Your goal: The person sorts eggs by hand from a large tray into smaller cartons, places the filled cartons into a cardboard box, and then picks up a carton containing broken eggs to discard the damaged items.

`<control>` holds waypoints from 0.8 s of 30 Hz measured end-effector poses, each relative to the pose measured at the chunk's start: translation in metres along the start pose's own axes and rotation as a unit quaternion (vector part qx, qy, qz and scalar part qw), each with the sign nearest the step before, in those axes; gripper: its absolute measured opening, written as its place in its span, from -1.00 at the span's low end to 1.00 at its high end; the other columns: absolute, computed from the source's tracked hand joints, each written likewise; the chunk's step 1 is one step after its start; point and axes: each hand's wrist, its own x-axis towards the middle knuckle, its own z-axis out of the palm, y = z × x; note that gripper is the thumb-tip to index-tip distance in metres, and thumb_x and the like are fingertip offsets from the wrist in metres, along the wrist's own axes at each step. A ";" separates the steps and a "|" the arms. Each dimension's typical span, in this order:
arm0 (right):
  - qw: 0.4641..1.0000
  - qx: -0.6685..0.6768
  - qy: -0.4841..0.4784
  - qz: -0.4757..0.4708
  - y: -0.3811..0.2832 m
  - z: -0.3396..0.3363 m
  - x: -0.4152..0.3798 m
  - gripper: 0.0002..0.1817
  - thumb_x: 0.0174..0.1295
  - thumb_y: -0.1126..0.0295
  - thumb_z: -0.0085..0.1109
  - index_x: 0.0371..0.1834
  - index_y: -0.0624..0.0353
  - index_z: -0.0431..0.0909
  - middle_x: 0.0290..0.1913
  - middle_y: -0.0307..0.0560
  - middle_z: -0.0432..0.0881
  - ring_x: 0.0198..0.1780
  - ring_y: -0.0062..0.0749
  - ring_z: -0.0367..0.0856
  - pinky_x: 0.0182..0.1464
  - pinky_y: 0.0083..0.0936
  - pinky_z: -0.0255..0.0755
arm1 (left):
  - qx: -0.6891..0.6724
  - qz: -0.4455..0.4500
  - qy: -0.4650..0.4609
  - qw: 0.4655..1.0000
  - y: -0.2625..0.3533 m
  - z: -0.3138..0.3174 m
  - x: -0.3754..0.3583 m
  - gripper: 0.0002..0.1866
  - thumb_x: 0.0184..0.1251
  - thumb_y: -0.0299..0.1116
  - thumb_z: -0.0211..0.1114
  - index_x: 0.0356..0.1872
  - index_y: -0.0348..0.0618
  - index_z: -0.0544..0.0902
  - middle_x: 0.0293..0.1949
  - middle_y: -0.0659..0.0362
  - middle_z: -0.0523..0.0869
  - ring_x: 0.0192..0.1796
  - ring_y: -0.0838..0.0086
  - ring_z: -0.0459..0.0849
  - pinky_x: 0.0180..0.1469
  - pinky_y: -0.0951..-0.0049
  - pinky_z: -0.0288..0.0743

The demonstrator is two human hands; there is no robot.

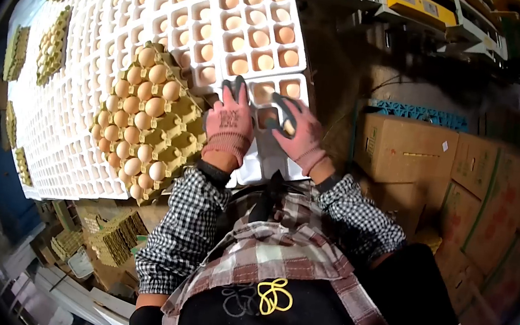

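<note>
My left hand, in a pink glove with grey fingertips, is at the left edge of the nearest white foam tray, its fingers pointing forward. What its fingertips touch, if anything, is hard to make out. My right hand, gloved alike, curls its fingers round an egg over the same tray. Eggs sit in that tray's far compartments, and its near ones look empty. To the left, a yellowish pulp tray holds many brown eggs on its left part, with bare cups on its right.
White trays filled with eggs cover the table to the front and left. More pulp trays stand at the far left. Cardboard boxes are stacked at the right, near a blue crate. Pulp tray stacks sit below left.
</note>
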 end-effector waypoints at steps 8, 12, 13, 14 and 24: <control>0.971 -0.231 -0.026 -0.061 0.022 0.014 -0.006 -0.38 -0.06 0.35 0.25 0.22 -0.07 0.50 0.28 -0.01 0.41 0.31 0.01 0.30 0.32 -0.02 0.08 | -0.211 0.039 0.183 0.959 -0.073 -0.039 -0.070 -0.50 -0.02 -0.40 0.42 0.07 -0.03 0.62 0.09 0.02 0.59 0.16 0.09 0.53 0.21 0.11 0.39; 0.995 0.062 0.067 -0.049 -0.059 0.004 0.032 -0.33 -0.10 0.35 0.42 0.20 0.09 0.48 0.17 0.03 0.45 0.23 0.01 0.37 0.27 -0.15 0.25 | -0.082 -0.077 0.226 0.968 -0.144 -0.047 -0.045 -0.41 -0.13 -0.40 0.50 0.06 -0.04 0.56 0.00 -0.03 0.58 0.09 0.02 0.51 0.17 0.06 0.37; 0.993 0.057 0.041 -0.094 -0.086 0.004 0.047 -0.33 -0.09 0.32 0.42 0.20 0.05 0.49 0.15 0.02 0.45 0.22 -0.01 0.38 0.26 -0.15 0.27 | -0.055 -0.058 0.223 0.972 -0.157 -0.042 -0.038 -0.35 -0.14 -0.39 0.53 0.10 -0.08 0.50 -0.03 -0.04 0.58 0.06 0.06 0.54 0.13 0.12 0.42; 0.989 0.051 0.021 -0.139 -0.110 0.006 0.065 -0.34 -0.09 0.29 0.43 0.20 0.01 0.49 0.14 0.00 0.46 0.21 -0.02 0.39 0.26 -0.16 0.28 | -0.057 -0.061 0.229 0.970 -0.170 -0.041 -0.041 -0.35 -0.14 -0.39 0.53 0.10 -0.08 0.50 -0.03 -0.04 0.58 0.06 0.06 0.54 0.13 0.12 0.42; 0.812 0.548 -0.198 -0.017 -0.135 0.048 0.162 -0.72 0.20 0.45 0.18 -0.01 0.21 0.58 -0.20 -0.25 0.64 -0.07 -0.58 0.56 -0.04 -0.61 0.47 | -0.045 -0.079 0.161 0.983 -0.184 -0.077 -0.014 -0.53 -0.03 -0.32 0.46 -0.01 0.02 0.57 -0.11 0.05 0.62 -0.10 0.20 0.65 -0.14 0.29 0.59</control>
